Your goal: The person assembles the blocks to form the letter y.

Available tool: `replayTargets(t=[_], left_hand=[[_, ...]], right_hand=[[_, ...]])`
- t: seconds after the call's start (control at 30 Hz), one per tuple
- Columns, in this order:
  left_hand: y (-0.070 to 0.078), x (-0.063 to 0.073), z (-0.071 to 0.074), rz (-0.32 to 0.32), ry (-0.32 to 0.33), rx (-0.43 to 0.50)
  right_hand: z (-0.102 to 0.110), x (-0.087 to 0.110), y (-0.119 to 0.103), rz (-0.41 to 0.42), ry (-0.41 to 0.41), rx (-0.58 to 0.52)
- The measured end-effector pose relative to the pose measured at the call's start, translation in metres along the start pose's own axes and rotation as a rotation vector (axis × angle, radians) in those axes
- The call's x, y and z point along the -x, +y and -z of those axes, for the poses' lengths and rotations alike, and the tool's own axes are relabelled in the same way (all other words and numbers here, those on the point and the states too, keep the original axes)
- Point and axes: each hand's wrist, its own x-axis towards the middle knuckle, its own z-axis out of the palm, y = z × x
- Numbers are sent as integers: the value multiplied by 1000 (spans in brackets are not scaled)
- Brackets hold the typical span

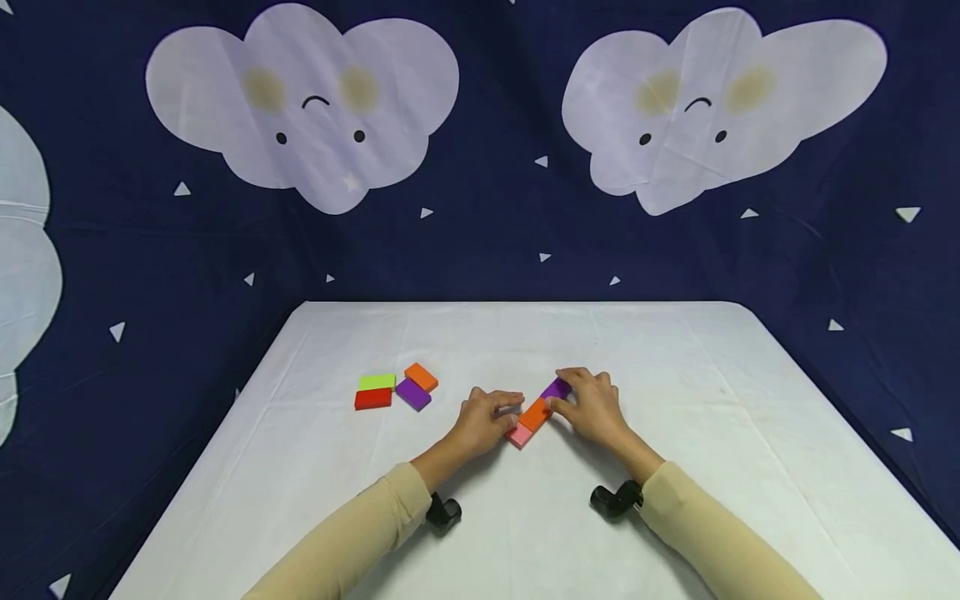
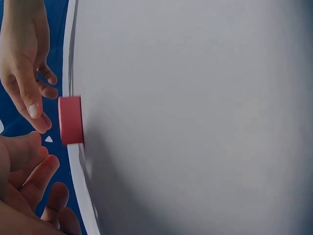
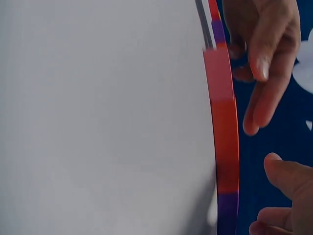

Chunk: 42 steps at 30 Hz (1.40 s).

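Three blocks lie end to end in a slanting row on the table: a pink block (image 1: 519,435) nearest, an orange block (image 1: 536,414) in the middle and a purple block (image 1: 556,388) at the far end. My left hand (image 1: 483,421) is over the left side of the row, its thumb tip close by the pink block. On the other side my right hand (image 1: 595,406) spreads its thumb and forefinger beside the orange and purple blocks, partly hiding the purple one. In the right wrist view, gaps show between the right fingers (image 3: 276,164) and the row. Neither hand grips a block.
To the left lies a loose group: a lime green block (image 1: 377,382), a red block (image 1: 372,399), a second purple block (image 1: 413,395) and another orange block (image 1: 422,377). A white cloth covers the table (image 1: 637,350). Behind it hangs a dark blue curtain (image 1: 495,242) with clouds.
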Motion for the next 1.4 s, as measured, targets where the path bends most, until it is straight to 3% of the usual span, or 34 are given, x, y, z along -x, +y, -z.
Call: replayTargets(t=[0.53, 0.83, 1.07, 1.4], left_hand=[[-12, 4, 20, 166, 97, 108], [-22, 5, 39, 125, 193, 91], [-31, 7, 54, 172, 207, 118], [-42, 10, 80, 231, 296, 170]], right_hand=[[-12, 19, -21, -14, -34, 13], [-20, 25, -24, -4, -18, -1], [-21, 28, -24, 2, -11, 5], [-23, 27, -23, 22, 6, 22]])
